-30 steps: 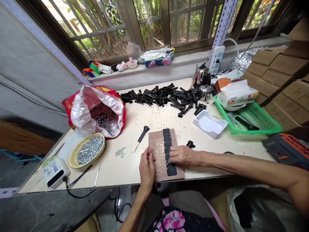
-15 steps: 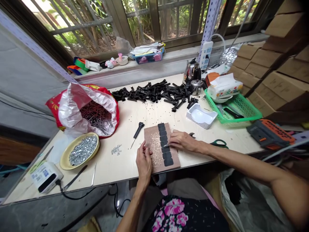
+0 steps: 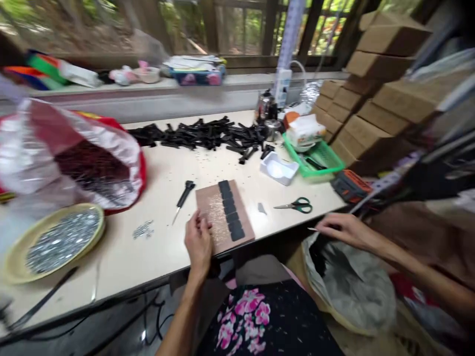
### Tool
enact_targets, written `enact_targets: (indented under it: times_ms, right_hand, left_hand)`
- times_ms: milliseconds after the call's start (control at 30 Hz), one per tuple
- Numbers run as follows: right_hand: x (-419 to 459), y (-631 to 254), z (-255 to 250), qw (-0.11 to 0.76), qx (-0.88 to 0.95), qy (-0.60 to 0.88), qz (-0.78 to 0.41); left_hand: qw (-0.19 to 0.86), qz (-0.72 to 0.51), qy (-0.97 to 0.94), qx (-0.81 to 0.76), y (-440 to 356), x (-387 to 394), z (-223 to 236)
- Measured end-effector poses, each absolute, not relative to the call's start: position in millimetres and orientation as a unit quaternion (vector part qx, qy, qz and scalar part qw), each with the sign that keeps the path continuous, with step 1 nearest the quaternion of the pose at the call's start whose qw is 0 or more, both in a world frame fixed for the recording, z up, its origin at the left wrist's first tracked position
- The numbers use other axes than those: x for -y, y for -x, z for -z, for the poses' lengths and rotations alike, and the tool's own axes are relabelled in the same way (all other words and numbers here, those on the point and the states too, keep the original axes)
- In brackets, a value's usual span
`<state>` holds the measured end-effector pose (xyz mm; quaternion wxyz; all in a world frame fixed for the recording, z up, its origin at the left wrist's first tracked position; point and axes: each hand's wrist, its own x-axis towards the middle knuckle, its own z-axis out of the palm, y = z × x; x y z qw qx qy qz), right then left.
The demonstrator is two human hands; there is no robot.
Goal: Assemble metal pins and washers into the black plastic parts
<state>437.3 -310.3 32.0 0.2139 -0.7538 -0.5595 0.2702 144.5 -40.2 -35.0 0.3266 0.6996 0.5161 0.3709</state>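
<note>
My left hand [image 3: 199, 240] rests curled on the near left edge of a brown board [image 3: 224, 216] that carries a column of black pads [image 3: 230, 211]. My right hand [image 3: 343, 230] is off the table to the right, above the mouth of a grey plastic bag [image 3: 352, 282] beside my lap. Its fingers are pinched on a thin pointed tool whose tip sticks out to the left. The view is blurred by motion.
A pile of black parts [image 3: 208, 134] lies at the back of the table [image 3: 166, 242]. Scissors [image 3: 297, 204], a white tray [image 3: 278, 168], a green basket [image 3: 319, 158], a screwdriver [image 3: 182, 197], a yellow plate of metal bits [image 3: 52, 242] and a red-and-white bag [image 3: 74, 153] surround the board. Cardboard boxes [image 3: 371, 99] stack at right.
My right hand has left the board and swung right and down to the grey bag beside the table. My view has turned right. The left hand stays at the board.
</note>
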Motion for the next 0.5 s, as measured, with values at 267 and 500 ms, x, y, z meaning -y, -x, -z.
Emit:
enact_targets:
  times_ms: [267,500]
  right_hand:
    - [243.1,-411.4,-60.5,0.291,0.594,0.707,-0.252]
    - [241.1,-418.6,-63.0,0.288,0.6,0.705,-0.245]
  left_hand:
    - [0.346,-0.37,-0.694,-0.512,-145.1,39.8,30.7]
    - [0.341,-0.377,-0.701,-0.501,-145.9,34.7,35.4]
